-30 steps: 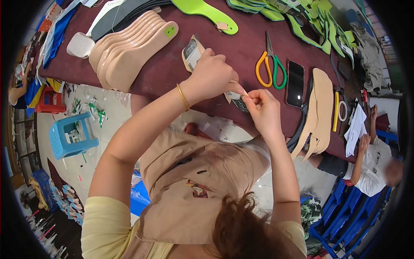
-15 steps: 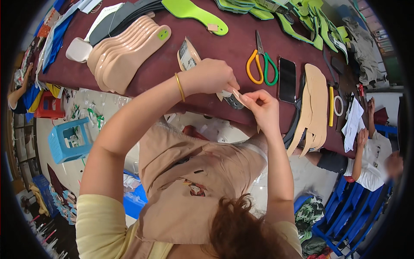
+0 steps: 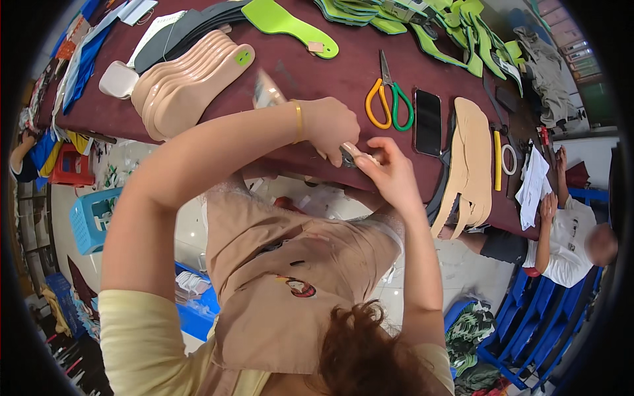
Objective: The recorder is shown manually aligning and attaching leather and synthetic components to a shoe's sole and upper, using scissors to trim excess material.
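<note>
Clamped in left hand (image 3: 332,125), pinched at near end by right hand (image 3: 394,170): beige insole-like piece (image 3: 269,91), left of scissors (image 3: 386,82). Probably light, bendable, smooth, slightly slippery; best taken by opposite edges, near either tip.

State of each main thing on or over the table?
Left hand: fingers closed on the beige-edged piece
Beige-edged piece: held, partly hidden, far end blurred
Right hand: thumb at the piece's near end, grip unclear
Scissors: lying, blades closed
Smartphone: lying flat, screen dark
Glossy beige insoles: stacked, overlapping
Single lime-green insole: lying, beige patch on one end
Lime-green insole pile: heaped loosely
</note>
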The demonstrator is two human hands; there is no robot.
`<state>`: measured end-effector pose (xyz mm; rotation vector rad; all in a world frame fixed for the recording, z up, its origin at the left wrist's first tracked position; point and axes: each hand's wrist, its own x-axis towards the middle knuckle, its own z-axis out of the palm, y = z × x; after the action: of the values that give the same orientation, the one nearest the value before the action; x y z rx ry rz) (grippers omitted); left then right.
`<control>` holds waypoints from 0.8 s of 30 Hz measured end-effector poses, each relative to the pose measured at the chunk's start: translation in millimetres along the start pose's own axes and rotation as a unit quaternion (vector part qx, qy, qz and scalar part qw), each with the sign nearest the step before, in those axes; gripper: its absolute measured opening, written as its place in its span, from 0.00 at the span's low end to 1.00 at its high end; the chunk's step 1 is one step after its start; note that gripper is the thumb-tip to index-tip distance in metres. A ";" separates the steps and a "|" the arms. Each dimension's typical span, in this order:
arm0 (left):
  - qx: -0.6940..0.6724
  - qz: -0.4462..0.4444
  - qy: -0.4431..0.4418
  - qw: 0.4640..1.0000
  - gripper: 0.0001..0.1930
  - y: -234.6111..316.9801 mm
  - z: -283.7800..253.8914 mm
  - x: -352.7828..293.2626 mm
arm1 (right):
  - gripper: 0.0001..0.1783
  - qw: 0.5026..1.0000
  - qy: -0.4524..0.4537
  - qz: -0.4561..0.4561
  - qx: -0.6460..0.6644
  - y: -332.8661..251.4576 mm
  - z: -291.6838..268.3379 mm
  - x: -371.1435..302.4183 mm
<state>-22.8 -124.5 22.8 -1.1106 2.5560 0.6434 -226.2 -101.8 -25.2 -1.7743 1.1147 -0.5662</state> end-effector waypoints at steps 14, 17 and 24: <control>-0.364 -0.068 0.343 0.863 0.18 43.4 38.9 -126.9 | 0.09 0.925 -0.032 -0.010 0.379 -6.4 4.7 -32.7; -0.425 -0.107 0.384 0.813 0.16 51.8 50.2 -128.2 | 0.09 0.896 -0.028 -0.012 0.444 -12.2 39.3 -38.8; -0.660 -0.094 0.462 0.585 0.14 75.3 70.7 -109.8 | 0.07 0.881 -0.014 -0.021 0.472 -28.9 81.0 -46.8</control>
<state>-0.3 24.4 29.6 -2.6287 2.0865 2.7342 -174.6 -18.9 -32.5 -0.9379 0.5884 -0.9104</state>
